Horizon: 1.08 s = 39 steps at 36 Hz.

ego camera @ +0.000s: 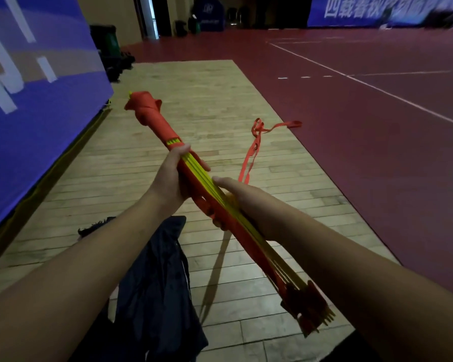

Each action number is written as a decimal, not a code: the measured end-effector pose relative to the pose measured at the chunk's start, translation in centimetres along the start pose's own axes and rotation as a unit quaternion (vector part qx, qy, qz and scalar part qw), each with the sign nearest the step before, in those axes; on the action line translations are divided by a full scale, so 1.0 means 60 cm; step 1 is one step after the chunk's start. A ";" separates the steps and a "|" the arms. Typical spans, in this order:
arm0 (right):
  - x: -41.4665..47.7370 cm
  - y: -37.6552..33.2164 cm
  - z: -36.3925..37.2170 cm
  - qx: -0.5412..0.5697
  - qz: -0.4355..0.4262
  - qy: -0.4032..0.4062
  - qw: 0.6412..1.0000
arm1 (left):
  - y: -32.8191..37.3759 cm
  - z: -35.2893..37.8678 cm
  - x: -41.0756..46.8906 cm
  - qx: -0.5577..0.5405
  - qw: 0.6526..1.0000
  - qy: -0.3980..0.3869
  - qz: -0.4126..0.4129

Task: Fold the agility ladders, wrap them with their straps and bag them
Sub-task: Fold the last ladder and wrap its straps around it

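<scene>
Up over the wood floor [220, 87], the left hand [174, 178] curls its fingers round the folded ladder [242, 237]. It points from far left to near right. The right hand [233, 194] grips it too, thumb on top, fingers curled under

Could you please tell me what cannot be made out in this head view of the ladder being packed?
Head view:
- Right hand: its fingers are hidden behind the ladder bundle, so its grip is unclear.
- Loose strap: its near end is hidden behind the right hand.
- Dark bag: its opening is not visible, and the bottom edge cuts it off.
- Wall banner: its lettering is blurred.
</scene>
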State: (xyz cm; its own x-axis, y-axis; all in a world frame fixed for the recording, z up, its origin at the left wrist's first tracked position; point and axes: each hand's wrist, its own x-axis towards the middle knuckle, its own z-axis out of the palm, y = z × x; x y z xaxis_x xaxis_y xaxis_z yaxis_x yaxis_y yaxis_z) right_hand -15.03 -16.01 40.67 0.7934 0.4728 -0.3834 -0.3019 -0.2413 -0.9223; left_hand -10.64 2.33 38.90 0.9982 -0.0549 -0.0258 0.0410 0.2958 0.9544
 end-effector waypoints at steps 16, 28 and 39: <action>0.024 0.017 -0.016 -0.221 -0.114 0.151 0.957 | 0.018 -0.010 0.004 0.235 0.965 -0.063 -0.098; 0.016 0.012 0.013 -0.200 -0.146 0.121 0.961 | -0.014 -0.004 0.005 0.026 0.998 0.027 -0.047; 0.037 0.029 0.030 0.050 -0.063 -0.087 0.993 | -0.005 -0.024 0.016 0.065 0.997 -0.050 0.017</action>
State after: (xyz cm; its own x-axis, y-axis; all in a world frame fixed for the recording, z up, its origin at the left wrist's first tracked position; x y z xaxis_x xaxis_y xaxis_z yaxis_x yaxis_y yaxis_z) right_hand -14.75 -13.88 38.13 0.7277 0.6354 -0.2584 -0.2630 -0.0895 -0.9606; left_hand -9.66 3.56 38.20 0.9892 -0.1436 0.0306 -0.0052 0.1743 0.9847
